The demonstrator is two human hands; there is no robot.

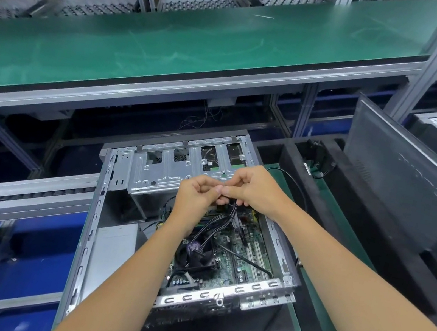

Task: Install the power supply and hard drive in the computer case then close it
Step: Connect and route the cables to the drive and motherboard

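The computer case point(141, 239) lies open on its side in front of me, and my left hand point(196, 196) and right hand point(255, 190) meet above its middle, fingertips touching, both pinching the top of a bundle of black cables point(219, 223) that runs down toward the fan point(198, 254). What exactly sits between my fingers is hidden by them. Beyond my hands the drive cage point(164, 170) fills the far end; the motherboard point(243, 253) lies below my right wrist, partly covered by my forearms. The grey power supply point(114, 246) rests against the left wall. A side panel point(400, 178) leans upright, well to the right. The green shelf point(173, 50) overhangs the far side.
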